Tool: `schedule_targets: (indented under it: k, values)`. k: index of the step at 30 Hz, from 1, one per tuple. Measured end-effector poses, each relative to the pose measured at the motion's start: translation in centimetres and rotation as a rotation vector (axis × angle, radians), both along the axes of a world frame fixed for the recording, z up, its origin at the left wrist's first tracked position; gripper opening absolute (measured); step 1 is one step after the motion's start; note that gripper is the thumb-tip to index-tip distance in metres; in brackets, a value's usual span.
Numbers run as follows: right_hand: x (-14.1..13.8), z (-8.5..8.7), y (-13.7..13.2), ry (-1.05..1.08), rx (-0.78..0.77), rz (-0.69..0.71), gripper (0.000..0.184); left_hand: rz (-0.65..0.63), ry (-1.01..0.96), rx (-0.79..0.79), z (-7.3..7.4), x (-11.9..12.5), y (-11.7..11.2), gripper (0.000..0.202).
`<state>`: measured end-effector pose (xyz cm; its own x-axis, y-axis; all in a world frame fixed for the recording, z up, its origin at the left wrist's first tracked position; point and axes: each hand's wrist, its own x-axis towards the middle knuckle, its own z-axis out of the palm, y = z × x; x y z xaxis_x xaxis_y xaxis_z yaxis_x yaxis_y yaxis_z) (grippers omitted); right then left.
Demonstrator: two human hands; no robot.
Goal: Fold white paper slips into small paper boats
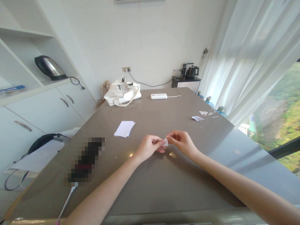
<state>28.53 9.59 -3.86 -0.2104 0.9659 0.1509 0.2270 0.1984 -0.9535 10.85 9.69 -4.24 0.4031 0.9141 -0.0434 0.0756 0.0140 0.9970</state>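
Between my two hands is a small white piece of paper (166, 142), held just above the table. My left hand (151, 147) pinches its left side between thumb and fingers. At its upper right edge, the thumb and forefinger of my right hand (181, 141) are closed on it. Much of the paper is hidden by the fingers. To the left of my hands lies a short stack of white paper sheets (124, 128). Farther right, a small white sheet (197, 118) rests near several torn white scraps (206, 113).
A pixelated dark device (85, 162) with a cable (67, 201) lies at the left on the brown table (159, 187). Toward the far edge are a white bag (122, 93) and a white power bank (158, 96). Cabinets (44, 115) stand left, curtains (246, 47) hang right.
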Motion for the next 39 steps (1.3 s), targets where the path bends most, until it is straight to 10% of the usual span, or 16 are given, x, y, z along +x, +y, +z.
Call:
schedule_targets:
  k: [14,32,39]
  values:
    - [0.2,0.4,-0.1,-0.092,-0.005,0.211,0.040,-0.017,-0.023,-0.130,-0.1,-0.3,0.4,0.042]
    - [0.7,0.2,0.4,-0.072,0.051,0.242,0.034,0.060,0.287,0.333,0.5,-0.6,-0.5,0.043]
    - [0.8,0.1,0.6,-0.088,0.098,0.315,0.036,-0.033,0.040,0.206,0.2,-0.5,0.3,0.037]
